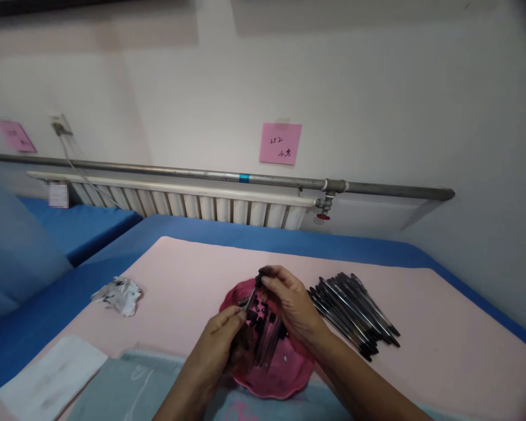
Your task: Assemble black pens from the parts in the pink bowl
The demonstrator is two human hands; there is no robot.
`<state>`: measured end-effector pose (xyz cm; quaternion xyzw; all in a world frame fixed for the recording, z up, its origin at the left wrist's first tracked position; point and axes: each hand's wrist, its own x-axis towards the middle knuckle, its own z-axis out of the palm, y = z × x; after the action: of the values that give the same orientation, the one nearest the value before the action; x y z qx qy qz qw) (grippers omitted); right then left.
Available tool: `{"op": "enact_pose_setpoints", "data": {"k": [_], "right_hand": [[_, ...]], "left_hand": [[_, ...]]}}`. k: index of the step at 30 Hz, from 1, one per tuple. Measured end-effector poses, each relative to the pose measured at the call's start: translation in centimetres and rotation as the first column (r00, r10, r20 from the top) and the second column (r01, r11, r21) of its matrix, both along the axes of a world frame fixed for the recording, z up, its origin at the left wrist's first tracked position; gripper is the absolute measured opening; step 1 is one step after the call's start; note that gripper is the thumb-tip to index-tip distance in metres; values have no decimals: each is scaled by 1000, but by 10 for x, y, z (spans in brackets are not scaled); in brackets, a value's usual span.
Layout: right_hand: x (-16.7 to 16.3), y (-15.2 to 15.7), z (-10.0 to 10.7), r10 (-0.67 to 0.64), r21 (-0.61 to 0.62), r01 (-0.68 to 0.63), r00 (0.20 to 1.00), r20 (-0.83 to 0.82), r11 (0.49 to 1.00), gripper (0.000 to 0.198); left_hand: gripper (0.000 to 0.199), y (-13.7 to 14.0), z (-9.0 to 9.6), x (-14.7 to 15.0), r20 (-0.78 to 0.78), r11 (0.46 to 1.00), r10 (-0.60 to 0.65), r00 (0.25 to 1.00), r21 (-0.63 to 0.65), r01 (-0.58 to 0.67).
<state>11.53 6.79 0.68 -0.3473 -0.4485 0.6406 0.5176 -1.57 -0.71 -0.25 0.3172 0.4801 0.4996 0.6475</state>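
Above a pink-red wavy-rimmed bowl point(280, 390), both my hands are on one slim pen point(251, 299) held at a slant. My left hand point(215, 340) pinches its lower end. The fingertips of my right hand point(296, 299) close on its black upper end, and dark smudges show on the thumb and finger. Whether that end is a separate cap I cannot tell. Inside the bowl lie clear pen barrels point(268, 345) and small black pen parts point(259, 320), partly hidden by my hands. Right of the bowl lies a pile of black-capped pens point(350, 313).
A crumpled, stained white tissue point(121, 295) and a flat, smudged white sheet point(52, 377) lie on the left. The pink cover point(179, 269) rests on a blue surface point(201, 227). Behind are a radiator point(223, 209) and a pipe point(179, 171) along the wall.
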Motion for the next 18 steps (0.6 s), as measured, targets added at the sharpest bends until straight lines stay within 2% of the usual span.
{"op": "enact_pose_setpoints", "data": {"k": [8,18], "right_hand": [[-3,-8,2,66,-27,-65,997,51,998,30],[-7,-15,-10,136,-4,-137,980,146,991,34]], "left_hand": [[35,-1,3,1,53,999,19,998,-51,-16],[33,1,5,1,56,995,42,998,-92,-37]]}}
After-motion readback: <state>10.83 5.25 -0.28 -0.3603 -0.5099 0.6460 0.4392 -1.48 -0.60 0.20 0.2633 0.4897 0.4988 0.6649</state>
